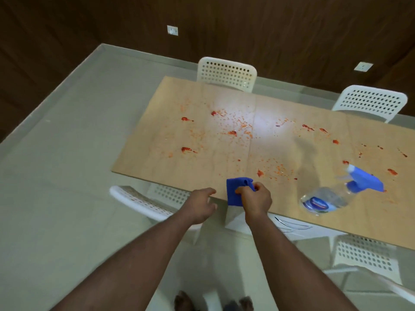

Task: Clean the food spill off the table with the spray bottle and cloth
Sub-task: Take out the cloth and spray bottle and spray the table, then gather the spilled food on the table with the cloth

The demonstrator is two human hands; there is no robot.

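1. Tan counter [170, 140] is covered in a red-orange food spill [235, 131] across the middle and right.
2. Right hand [256, 198] pinches the blue cloth [235, 191] at the near edge.
3. Left hand [201, 205] is loosely spread at the edge, holding nothing.
4. Spray bottle [336, 194] lies on the counter, right of the cloth.

We find the counter [157, 158] open from 9 to 12 o'clock, bearing only flat food spill [233, 132]. At 3 o'clock the spray bottle [336, 194] stands in the way. The cloth [234, 194] lies at the near edge. White chairs [226, 72] crowd the far and near sides.
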